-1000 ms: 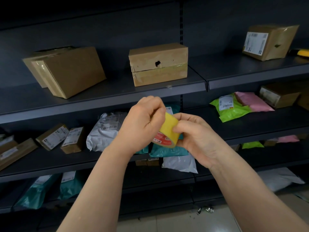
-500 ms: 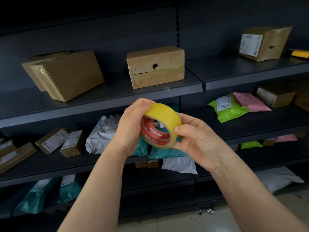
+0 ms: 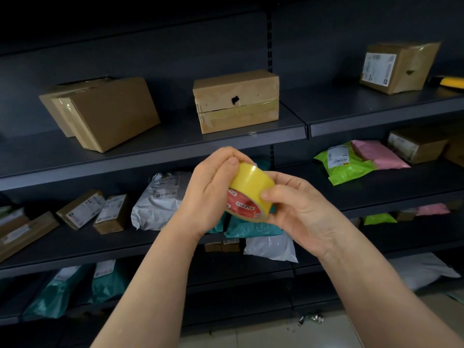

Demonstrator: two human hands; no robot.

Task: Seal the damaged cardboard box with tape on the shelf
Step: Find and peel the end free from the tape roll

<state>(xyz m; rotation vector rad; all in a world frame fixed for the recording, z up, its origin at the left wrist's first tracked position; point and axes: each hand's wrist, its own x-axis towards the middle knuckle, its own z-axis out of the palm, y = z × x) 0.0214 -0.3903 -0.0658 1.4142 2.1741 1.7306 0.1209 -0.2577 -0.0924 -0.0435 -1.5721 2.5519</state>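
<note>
Dark grey metal shelving (image 3: 155, 156), several tiers, matt finish.

Upper tier, left: large plain brown cardboard box (image 3: 110, 114), tilted, clear tape on one edge.

Upper tier, centre: damaged brown cardboard box (image 3: 251, 116), rectangular, upright, ragged black hole in its front face, glossy tape band below.

Upper tier, right: brown cardboard box with white printed label (image 3: 399, 67); text too small to read.

Middle tier, right: lime-green plastic mailer (image 3: 349, 169), crinkled, white label unreadable.

Left hand (image 3: 211, 192) curls over the top of the yellow tape roll (image 3: 251, 182), thumb on its outer face. Right hand (image 3: 298, 209) pinches its lower right side.

Roll held below the damaged box, well apart from it. Red core, white lettering, not legible.
</note>
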